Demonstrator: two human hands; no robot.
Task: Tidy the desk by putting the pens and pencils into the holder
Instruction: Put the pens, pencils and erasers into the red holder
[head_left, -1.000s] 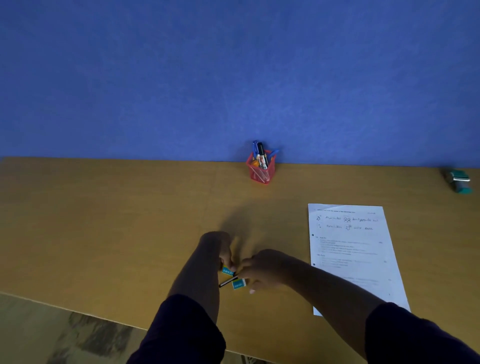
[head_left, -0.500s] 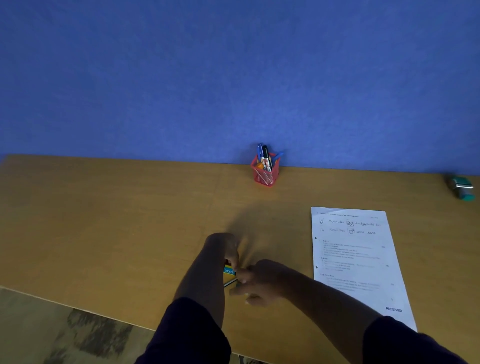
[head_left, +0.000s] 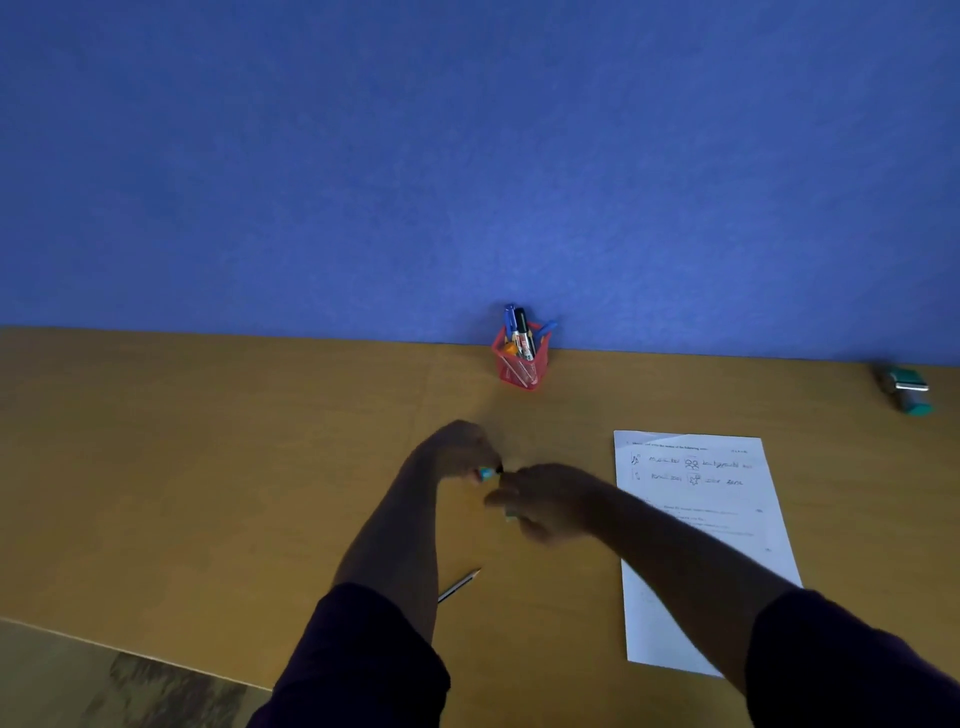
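The red mesh holder (head_left: 521, 370) stands at the back of the desk against the blue wall, with several pens and markers in it. My left hand (head_left: 457, 449) pinches a small teal object (head_left: 486, 473) with a dark end, raised over the desk in front of the holder. My right hand (head_left: 550, 501) is just right of it, its fingers curled round another small teal object (head_left: 511, 516) that is mostly hidden. A pencil (head_left: 460, 584) lies on the desk beside my left forearm, part of it hidden by the arm.
A printed sheet of paper (head_left: 696, 519) lies on the right of the wooden desk (head_left: 208, 467), partly under my right arm. A teal stapler-like item (head_left: 906, 391) sits at the far right by the wall. The desk's front edge runs along the lower left.
Both hands have risen and moved away from me toward the holder, each with a teal object. The pencil that lay between them stays on the desk, now in plain view.
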